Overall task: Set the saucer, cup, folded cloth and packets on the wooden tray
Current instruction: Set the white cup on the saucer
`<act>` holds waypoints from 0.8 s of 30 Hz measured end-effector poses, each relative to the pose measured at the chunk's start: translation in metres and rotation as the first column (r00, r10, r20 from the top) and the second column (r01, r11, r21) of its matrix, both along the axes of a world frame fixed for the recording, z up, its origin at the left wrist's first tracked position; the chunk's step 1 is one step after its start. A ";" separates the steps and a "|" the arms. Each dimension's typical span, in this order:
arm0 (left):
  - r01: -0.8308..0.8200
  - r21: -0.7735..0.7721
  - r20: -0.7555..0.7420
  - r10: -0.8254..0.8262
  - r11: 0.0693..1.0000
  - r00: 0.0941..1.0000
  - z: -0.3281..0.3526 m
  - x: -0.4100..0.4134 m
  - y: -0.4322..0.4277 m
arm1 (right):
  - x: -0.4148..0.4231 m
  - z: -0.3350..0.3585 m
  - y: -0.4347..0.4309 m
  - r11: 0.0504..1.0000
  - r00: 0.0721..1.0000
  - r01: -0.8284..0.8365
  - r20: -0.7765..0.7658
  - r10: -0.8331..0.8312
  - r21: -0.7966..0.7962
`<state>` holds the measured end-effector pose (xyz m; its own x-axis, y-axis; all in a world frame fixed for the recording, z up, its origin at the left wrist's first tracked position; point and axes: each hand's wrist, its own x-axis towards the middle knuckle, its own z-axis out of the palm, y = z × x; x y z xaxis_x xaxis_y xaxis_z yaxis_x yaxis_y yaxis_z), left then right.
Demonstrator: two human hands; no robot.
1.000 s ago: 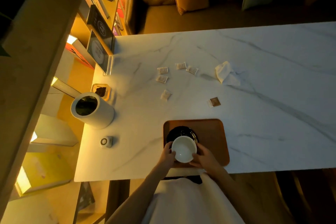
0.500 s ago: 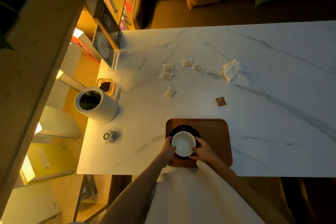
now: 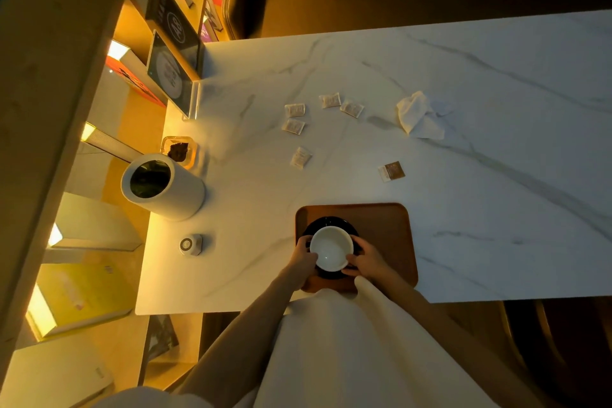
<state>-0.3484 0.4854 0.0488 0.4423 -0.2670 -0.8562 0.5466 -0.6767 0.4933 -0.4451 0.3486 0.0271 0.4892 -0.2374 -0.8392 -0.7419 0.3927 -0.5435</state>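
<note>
A white cup (image 3: 331,248) sits over a black saucer (image 3: 328,221) on the left part of the wooden tray (image 3: 384,232) at the table's near edge. My left hand (image 3: 303,255) grips the cup's left side and my right hand (image 3: 366,258) grips its right side. A crumpled white cloth (image 3: 418,116) lies on the marble table farther back to the right. Several pale packets (image 3: 294,109) are scattered behind the tray, and a brown packet (image 3: 392,171) lies closer to it.
A white cylindrical container (image 3: 164,185) stands at the left, with a small white round device (image 3: 190,244) in front of it and a small glass dish (image 3: 178,151) behind. An acrylic sign stand (image 3: 172,76) is at the table's far left corner. A sofa lies beyond.
The cup went down from just above the tray's near edge onto the saucer, both hands staying on it. The camera view shifted slightly.
</note>
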 end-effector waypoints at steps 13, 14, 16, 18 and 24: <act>-0.041 -0.020 0.036 0.041 0.999 0.999 0.000 -0.002 -0.002 | 0.000 0.000 -0.001 0.999 1.000 0.018 -0.005 -0.018 0.042; -0.044 -0.018 0.037 0.045 0.999 0.998 0.000 -0.002 -0.001 | -0.001 0.000 -0.001 0.999 1.000 0.021 -0.006 -0.021 0.044; -0.032 -0.011 0.036 0.033 0.999 0.999 0.000 -0.002 -0.001 | -0.002 0.000 0.000 0.998 0.999 0.031 -0.010 -0.031 0.052; -0.018 -0.015 0.031 0.018 1.000 0.999 0.000 -0.002 -0.001 | -0.002 0.000 0.001 0.998 0.999 0.039 -0.011 -0.038 0.055; -0.020 -0.014 0.015 0.021 1.000 1.000 0.001 -0.001 -0.001 | -0.003 0.002 0.000 0.998 1.000 0.026 0.008 -0.026 0.052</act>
<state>-0.3492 0.4842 0.0499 0.4602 -0.2696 -0.8459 0.5528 -0.6585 0.5107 -0.4478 0.3482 0.0294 0.4908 -0.2061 -0.8466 -0.7262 0.4400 -0.5282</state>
